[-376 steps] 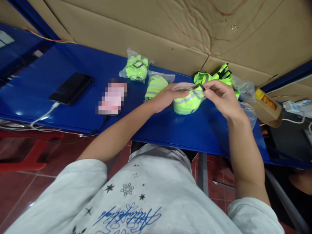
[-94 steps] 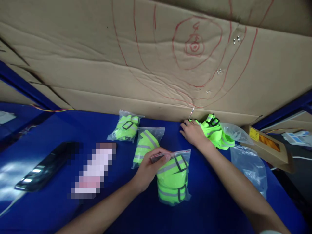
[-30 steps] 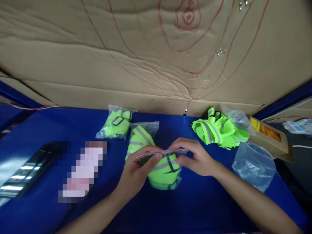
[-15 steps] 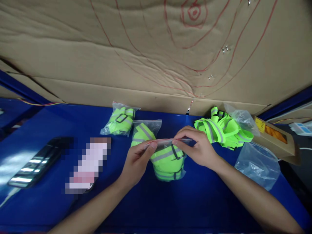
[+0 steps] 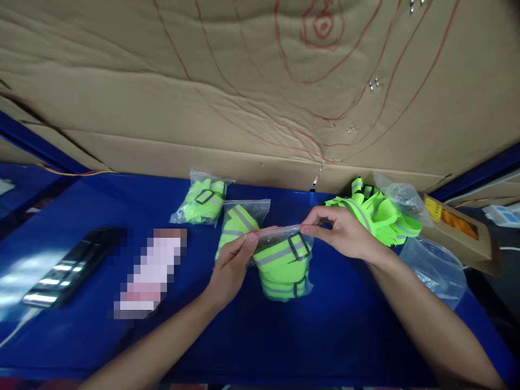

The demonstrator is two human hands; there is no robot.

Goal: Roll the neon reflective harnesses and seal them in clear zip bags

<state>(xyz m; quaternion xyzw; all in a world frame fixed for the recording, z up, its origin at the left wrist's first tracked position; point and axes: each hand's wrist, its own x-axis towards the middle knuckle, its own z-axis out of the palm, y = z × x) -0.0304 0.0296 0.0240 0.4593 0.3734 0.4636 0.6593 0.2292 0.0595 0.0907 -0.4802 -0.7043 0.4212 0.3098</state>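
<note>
Since half a second ago the right hand (image 5: 341,233) has slid along the zip strip (image 5: 280,232) to the right corner of the held bag (image 5: 284,268), a clear pouch of green strap. Its grip is pinched there; the left hand (image 5: 234,265) grips the strip's other end, hiding that corner. The held bag is over the counter (image 5: 325,346), contact unclear. Behind it to either side, the left hand partly covers a second bag (image 5: 242,221) and the right hand a strap pile (image 5: 382,216). Farther right of it, a box (image 5: 463,238) bears a yellow label (image 5: 433,209) too small to read; left of it, a pixelated rectangle (image 5: 154,271) is unreadable. The panel (image 5: 162,114) behind it carries red rings (image 5: 324,24), cut off at the top.
</note>
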